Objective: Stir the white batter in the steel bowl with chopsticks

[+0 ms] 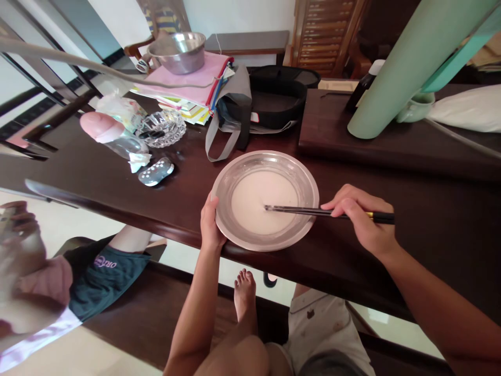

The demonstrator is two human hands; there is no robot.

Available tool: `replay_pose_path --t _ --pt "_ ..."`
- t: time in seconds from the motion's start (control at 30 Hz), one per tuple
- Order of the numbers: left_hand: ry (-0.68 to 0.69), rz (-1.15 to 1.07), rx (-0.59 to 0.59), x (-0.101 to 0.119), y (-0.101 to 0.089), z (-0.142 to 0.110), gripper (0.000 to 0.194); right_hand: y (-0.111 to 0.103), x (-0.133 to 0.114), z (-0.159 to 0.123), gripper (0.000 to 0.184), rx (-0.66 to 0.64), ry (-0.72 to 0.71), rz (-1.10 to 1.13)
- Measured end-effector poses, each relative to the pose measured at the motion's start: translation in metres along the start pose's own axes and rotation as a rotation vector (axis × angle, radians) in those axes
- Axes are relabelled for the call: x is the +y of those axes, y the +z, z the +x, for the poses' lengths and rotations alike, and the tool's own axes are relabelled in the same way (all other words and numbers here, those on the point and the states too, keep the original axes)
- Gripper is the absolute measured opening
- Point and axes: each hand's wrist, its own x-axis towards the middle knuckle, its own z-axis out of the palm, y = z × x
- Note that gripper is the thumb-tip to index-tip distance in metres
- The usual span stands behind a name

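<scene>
A wide metal bowl (223, 222) sits at the front edge of the dark wooden table, with a milky white liquid (258, 193) in it. My left hand (211, 224) grips the bowl's left rim, the thumb on top and the other fingers hidden beneath. In my right hand (364, 219) is a pair of black chopsticks (305, 211), held nearly level over the bowl's right rim. Their tips dip into the liquid near the middle of the bowl.
Left on the table (188, 193) are a dark clog-shaped object (156, 172), a pink-capped bottle (105, 130) and a glass ashtray (166, 128). Behind stand a steel bowl (183, 57) on books and a black bag (270, 104). A green cylinder (391, 73) leans right. Another person (43, 277) sits left.
</scene>
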Motion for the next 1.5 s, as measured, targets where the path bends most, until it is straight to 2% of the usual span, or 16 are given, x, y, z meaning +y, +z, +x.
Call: replay_pose_path --t 0.1,0.13,0.3,0.47,0.63,0.77,0.83,0.9,0.97,1.07,1.13,1.27,1.33,1.43,1.5 --pt "0.001 -0.025 0.017 -0.0001 -0.0002 0.0002 0.040 0.0019 -0.0015 0.0002 0.022 -0.137 -0.040 -0.031" --pt "0.003 -0.031 0.018 -0.0001 -0.0003 0.0002 0.038 0.0022 -0.0016 0.0004 0.020 -0.145 -0.048 -0.054" --pt "0.007 -0.007 -0.012 -0.0007 -0.0011 0.0002 0.040 0.0001 -0.0001 0.0005 0.028 0.033 -0.012 -0.016" --pt "0.007 -0.022 -0.002 -0.0020 -0.0020 0.0004 0.040 0.0016 -0.0019 0.0004 0.021 -0.135 -0.051 -0.052" --pt "0.005 -0.017 -0.008 -0.0020 -0.0016 0.0007 0.037 -0.0005 -0.0011 0.0009 0.029 0.011 -0.017 -0.010" --pt "0.010 -0.002 0.002 -0.0022 -0.0022 0.0008 0.041 0.0014 -0.0019 0.0021 0.023 -0.114 -0.042 -0.050" --pt "0.014 0.000 0.002 -0.0022 -0.0023 0.0007 0.042 0.0014 -0.0018 0.0024 0.020 -0.095 -0.047 -0.094" --pt "0.008 -0.005 -0.008 -0.0019 -0.0020 0.0005 0.042 0.0003 -0.0011 0.0022 0.024 -0.012 -0.028 -0.083" --pt "0.000 -0.014 -0.020 -0.0015 -0.0015 0.0004 0.040 -0.0006 -0.0006 0.0017 0.029 0.018 -0.008 -0.039" --pt "0.006 -0.028 -0.019 -0.0013 -0.0012 0.0002 0.038 0.0000 -0.0007 0.0017 0.025 -0.085 -0.025 -0.033" --pt "0.015 -0.030 -0.014 -0.0014 -0.0014 0.0001 0.038 0.0003 -0.0007 0.0021 0.021 -0.106 -0.040 -0.078" --pt "0.004 -0.011 -0.018 -0.0014 -0.0017 0.0004 0.041 -0.0013 -0.0005 0.0021 0.028 0.024 -0.013 -0.074" --pt "-0.001 0.000 -0.011 -0.0008 -0.0013 0.0006 0.043 -0.0007 -0.0006 0.0017 0.029 -0.021 -0.020 -0.040" --pt "0.003 0.004 0.005 0.0001 -0.0002 0.0007 0.042 0.0012 -0.0008 0.0016 0.020 -0.146 -0.065 -0.066" --pt "0.004 0.004 0.006 0.0004 0.0002 0.0005 0.042 0.0011 -0.0006 0.0018 0.018 -0.105 -0.059 -0.093"
